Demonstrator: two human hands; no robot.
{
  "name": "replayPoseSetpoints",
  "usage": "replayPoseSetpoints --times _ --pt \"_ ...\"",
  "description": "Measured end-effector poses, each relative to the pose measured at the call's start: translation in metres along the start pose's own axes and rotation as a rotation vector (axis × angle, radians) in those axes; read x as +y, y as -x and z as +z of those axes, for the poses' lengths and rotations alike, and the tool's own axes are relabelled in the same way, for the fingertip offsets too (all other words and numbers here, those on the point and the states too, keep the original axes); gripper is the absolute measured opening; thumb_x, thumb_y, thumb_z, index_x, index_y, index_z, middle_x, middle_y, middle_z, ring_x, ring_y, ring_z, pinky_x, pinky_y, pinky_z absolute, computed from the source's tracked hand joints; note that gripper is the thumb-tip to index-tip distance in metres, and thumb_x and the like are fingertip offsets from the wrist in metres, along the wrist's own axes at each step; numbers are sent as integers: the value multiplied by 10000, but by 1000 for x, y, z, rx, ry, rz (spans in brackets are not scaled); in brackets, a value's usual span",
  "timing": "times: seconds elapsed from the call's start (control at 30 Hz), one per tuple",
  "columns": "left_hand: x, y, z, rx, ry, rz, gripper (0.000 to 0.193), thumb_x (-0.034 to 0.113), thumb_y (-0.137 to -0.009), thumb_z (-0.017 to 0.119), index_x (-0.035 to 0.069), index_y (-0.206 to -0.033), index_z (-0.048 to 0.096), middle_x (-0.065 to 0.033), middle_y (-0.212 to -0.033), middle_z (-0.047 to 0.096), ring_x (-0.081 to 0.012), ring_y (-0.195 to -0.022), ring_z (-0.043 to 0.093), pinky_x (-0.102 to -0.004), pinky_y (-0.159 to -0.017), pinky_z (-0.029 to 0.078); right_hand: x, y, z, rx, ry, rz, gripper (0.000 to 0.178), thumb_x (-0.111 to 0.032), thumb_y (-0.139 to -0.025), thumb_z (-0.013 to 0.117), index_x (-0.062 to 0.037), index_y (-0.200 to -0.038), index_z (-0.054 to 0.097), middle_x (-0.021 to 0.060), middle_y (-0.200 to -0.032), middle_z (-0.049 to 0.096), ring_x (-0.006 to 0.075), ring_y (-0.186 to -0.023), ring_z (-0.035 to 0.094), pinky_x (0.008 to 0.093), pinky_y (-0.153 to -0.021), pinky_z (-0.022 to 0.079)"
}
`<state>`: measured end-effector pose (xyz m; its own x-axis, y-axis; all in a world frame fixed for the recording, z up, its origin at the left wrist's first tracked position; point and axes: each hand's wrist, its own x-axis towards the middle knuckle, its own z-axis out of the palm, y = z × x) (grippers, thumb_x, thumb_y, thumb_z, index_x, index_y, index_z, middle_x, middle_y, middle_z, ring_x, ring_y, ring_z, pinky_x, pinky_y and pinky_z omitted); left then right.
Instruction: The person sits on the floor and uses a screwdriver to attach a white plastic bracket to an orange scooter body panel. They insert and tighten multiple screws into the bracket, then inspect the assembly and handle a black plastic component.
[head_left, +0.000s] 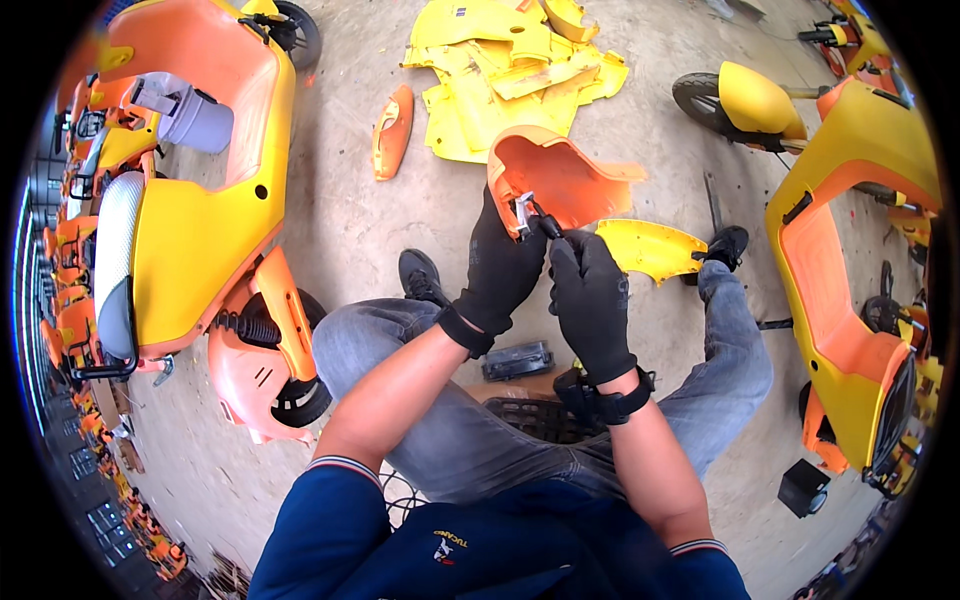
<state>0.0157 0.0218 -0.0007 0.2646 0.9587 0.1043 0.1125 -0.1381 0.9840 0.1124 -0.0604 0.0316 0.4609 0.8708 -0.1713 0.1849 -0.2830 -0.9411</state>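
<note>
My left hand (503,262), in a black glove, is closed on the edge of a curved orange plastic cover (575,180), raised in front of me with its hollow side facing me. A small silver metal fitting (523,210) sits at the cover's near left edge, above my left fingers. My right hand (590,300), also gloved, pinches a short black tool-like piece (547,225) against that fitting. Its exact kind is unclear, as my fingers hide part of it. Just beyond my right hand, a yellow plastic panel (650,248) lies on the floor.
A pile of yellow panels (500,80) and a narrow orange piece (393,132) lie ahead. Yellow-orange scooters (200,250) stand at left and right (850,260). A dark grey case (517,361) and black crate (545,418) sit between my legs; a black box (802,488) is at right.
</note>
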Motion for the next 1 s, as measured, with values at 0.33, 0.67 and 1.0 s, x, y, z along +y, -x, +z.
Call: replayPoseSetpoints --times 0.33,0.67,1.0 --pt "-7 2 2 -5 -25 22 136 74 -925 620 15 -1040 579 -72 -859 676 -159 -750 649 -312 -674 504 -4 2 -4 168 602 -425 273 -118 -939 646 3 -1175 586 204 -887 635 394 -762 625 446 -698 504" --pt "0 2 -5 -72 -95 16 488 37 -934 562 32 -1402 425 -153 -1113 657 -229 -936 676 -346 -797 541 -8 -8 -14 -155 -508 422 235 -233 -986 626 -1 -1021 633 32 -781 607 77 -626 564 230 -536 492" --pt "-1 1 -5 -76 -80 -13 465 76 -970 547 28 -1413 412 -153 -1114 655 -239 -952 674 -350 -813 536 -3 -3 -4 166 548 -479 331 -120 -910 665 2 -1192 542 187 -875 601 389 -786 618 444 -699 505"
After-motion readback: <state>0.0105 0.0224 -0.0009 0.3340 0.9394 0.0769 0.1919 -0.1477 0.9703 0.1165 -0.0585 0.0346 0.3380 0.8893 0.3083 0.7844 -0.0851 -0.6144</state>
